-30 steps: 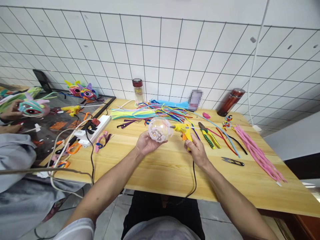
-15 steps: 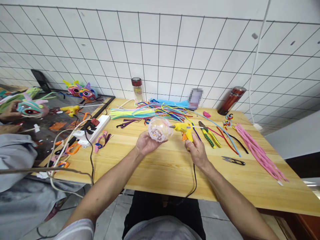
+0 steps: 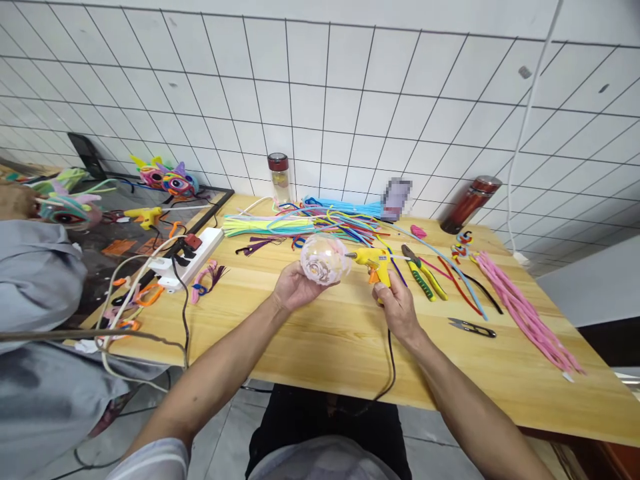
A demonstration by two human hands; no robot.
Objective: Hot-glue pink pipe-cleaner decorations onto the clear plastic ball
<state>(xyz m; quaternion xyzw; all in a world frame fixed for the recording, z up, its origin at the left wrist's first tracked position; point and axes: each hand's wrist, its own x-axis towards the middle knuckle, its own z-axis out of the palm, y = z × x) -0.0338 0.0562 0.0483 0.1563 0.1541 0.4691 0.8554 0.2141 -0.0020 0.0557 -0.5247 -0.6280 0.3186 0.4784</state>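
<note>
My left hand [image 3: 294,290] cups a clear plastic ball [image 3: 324,259] with pink material inside, held above the wooden table [image 3: 310,340]. My right hand [image 3: 397,305] grips the handle of a yellow hot glue gun [image 3: 373,261]. Its nozzle points left and touches the right side of the ball. The gun's black cord [image 3: 389,363] runs down past the table's front edge.
Coloured pipe cleaners [image 3: 310,223] lie behind the ball; pink ones [image 3: 525,313] are at the right. Pliers [image 3: 423,273], small snips [image 3: 473,327], two bottles [image 3: 277,177] [image 3: 467,203] and a power strip [image 3: 187,257] are on the table. A person in grey [image 3: 35,300] sits at the left.
The view has shifted slightly. My hands, the ball and the glue gun keep the same pose, nozzle against the ball. The person at the left has moved nearer.
</note>
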